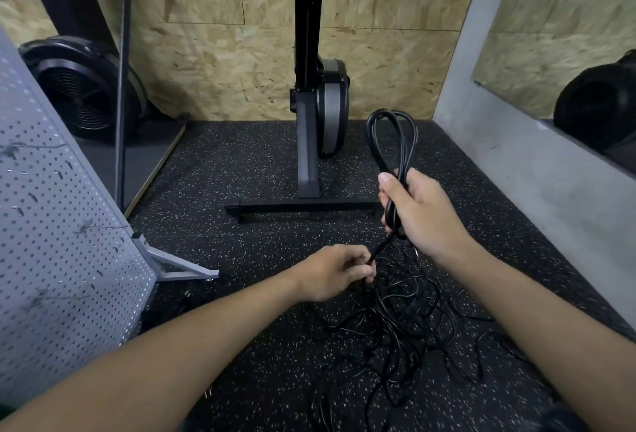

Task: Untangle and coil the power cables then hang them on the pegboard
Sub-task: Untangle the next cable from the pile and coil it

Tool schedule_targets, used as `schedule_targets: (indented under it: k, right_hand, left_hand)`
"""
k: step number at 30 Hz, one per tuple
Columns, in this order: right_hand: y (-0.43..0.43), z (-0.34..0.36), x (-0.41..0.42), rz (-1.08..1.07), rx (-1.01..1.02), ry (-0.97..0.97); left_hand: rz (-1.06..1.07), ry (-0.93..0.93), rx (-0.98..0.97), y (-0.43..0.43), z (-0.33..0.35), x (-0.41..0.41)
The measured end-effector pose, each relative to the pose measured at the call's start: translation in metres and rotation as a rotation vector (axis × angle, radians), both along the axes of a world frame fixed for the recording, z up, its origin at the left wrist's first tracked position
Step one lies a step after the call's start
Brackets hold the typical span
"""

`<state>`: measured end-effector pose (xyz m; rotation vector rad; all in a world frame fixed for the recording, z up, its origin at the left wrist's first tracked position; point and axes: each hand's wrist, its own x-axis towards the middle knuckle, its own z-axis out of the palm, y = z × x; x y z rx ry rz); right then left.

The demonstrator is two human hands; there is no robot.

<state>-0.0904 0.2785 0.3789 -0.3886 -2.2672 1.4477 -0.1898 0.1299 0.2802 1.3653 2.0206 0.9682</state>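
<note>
Here, at the far left, a grey pegboard (51, 225) is seen leaning on its metal foot (179, 268) on the speckled floor (241, 163). Near the middle, 1 black strand (380, 249) is pinched between the thumb and curled fingers of the left hand (330, 273), just above the tangled cables (395, 328) spread over the floor. Further right, a coil (390, 142) of several loops is gripped by the right hand (420, 214), fingers wrapped round the bundle, the loops held upright beside a black machine stand (306, 156).
</note>
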Motion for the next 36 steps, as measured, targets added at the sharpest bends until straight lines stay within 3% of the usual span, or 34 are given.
schedule_targets:
  k: [4,7,10,13,18,21,24,27,32,36]
  right_hand:
    - [0.012,0.018,0.009,-0.133,0.362,0.019]
    - [0.022,0.019,0.006,-0.173,0.498,-0.051]
    - [0.024,0.002,0.001,-0.117,0.525,-0.217]
    - [0.022,-0.005,0.000,-0.112,0.469,-0.258]
    - [0.010,0.005,0.003,-0.088,0.435,-0.143]
    - [0.008,0.002,0.005,-0.041,0.483,-0.180]
    - [0.021,-0.006,0.004,-0.064,0.643,-0.272]
    - [0.034,-0.015,0.004,-0.085,0.785,-0.433]
    - [0.029,-0.027,0.003,0.108,0.671,-0.599]
    - [0.009,-0.016,0.007,0.225,0.508,-0.626]
  left_hand:
    - [0.123,-0.004,0.165,-0.001,0.035,-0.002]
    - [0.232,-0.004,0.300,-0.004,0.050,-0.003]
    - [0.131,0.092,0.101,-0.011,0.033,0.001]
    - [0.013,0.035,-0.152,-0.015,0.003,0.003]
    - [-0.056,0.045,-0.230,-0.011,-0.031,0.004]
    - [-0.029,0.066,-0.268,-0.017,-0.035,-0.008]
    - [0.053,0.043,-0.200,-0.018,-0.022,-0.013]
    - [0.156,0.131,-0.069,-0.020,-0.002,-0.014]
    - [0.262,0.299,0.247,-0.021,0.038,-0.009]
    - [0.415,0.342,0.334,-0.019,0.048,-0.011]
